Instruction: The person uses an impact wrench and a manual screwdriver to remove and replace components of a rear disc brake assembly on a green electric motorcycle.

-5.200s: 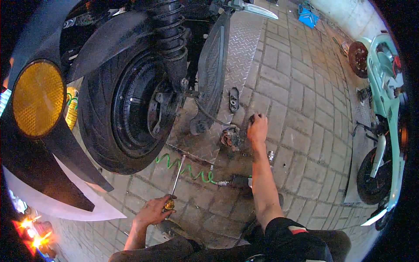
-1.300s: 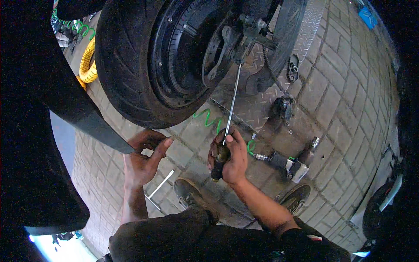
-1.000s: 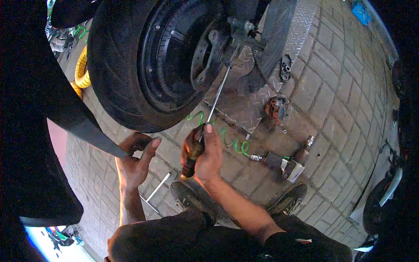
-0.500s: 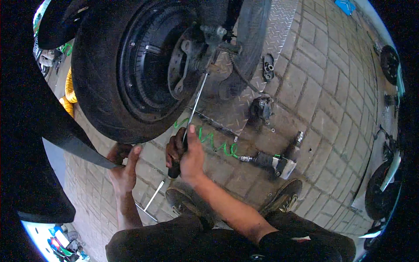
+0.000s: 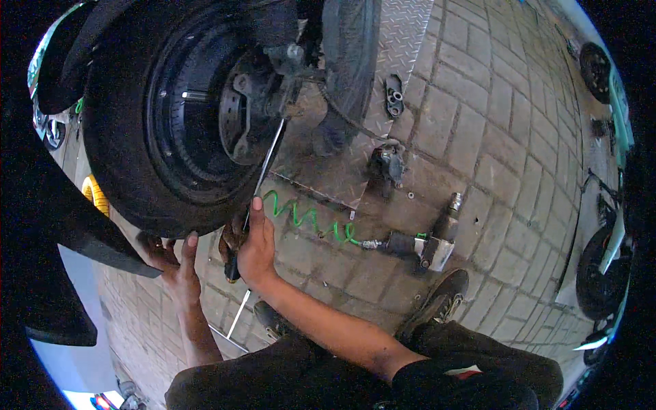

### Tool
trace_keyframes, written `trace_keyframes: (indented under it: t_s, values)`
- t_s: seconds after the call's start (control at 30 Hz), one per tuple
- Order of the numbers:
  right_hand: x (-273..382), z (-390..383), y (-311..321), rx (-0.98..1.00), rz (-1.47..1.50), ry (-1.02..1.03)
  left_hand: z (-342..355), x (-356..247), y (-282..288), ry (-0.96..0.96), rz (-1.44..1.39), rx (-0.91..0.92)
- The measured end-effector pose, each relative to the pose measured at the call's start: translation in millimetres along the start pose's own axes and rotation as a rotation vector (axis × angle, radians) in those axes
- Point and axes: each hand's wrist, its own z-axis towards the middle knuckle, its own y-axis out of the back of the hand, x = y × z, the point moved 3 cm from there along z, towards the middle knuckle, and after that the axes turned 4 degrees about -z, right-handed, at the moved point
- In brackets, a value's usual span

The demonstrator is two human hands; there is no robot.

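A long screwdriver point(image 5: 271, 157) with a dark handle is gripped in my right hand point(image 5: 256, 249), thumb laid along it. Its shaft slants up to the metal bracket point(image 5: 290, 96) beside the wheel hub, where the tip meets it; the exact contact is too dark to tell. My left hand point(image 5: 181, 273) is below the black tyre point(image 5: 113, 164), fingers and thumb apart and touching its lower edge. Inside the wheel rim point(image 5: 160, 123) a drilled brake disc point(image 5: 236, 123) shows in part. From the bracket a dark hose runs to a brake caliper point(image 5: 388, 164) on the ground.
An air impact wrench point(image 5: 434, 242) with a green coiled hose point(image 5: 307, 219) lies on the paving right of my hands. A T-handle wrench point(image 5: 238, 316) is by my left shoe. Behind stand a metal tread plate point(image 5: 403, 41) and a small dark bracket point(image 5: 393, 96). More wheels point(image 5: 601, 273) line the right.
My view has shifted, so the scene sits further left. The fingers of my left hand have opened out against the tyre. The screwdriver stays in my right hand with its tip at the bracket.
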Motion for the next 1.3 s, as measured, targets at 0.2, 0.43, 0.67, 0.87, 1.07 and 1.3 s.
trace_keyframes:
  t_s: [0.2, 0.43, 0.67, 0.87, 1.07, 1.3]
  values:
    - [-10, -15, 52, -0.033, -0.091, -0.101, 6, -8, -14, 0.082, 0.08, 0.166]
    - [110, 34, 165, 0.128, -1.321, 0.211, 9, -9, -13, 0.051, 0.181, 0.212]
    - [276, 68, 152, 0.04, -1.963, 0.674, 8, -8, -36, 0.116, 0.067, 0.186]
    - [331, 85, 115, 0.174, -2.31, 1.076, 7, 4, -32, 0.127, 0.041, 0.187]
    - [362, 114, 86, 0.349, -2.556, 1.336, 8, 1, -27, 0.098, 0.074, 0.155]
    - [395, 159, 44, 0.756, -2.488, 1.783, 6, 13, -15, 0.061, 0.107, 0.144]
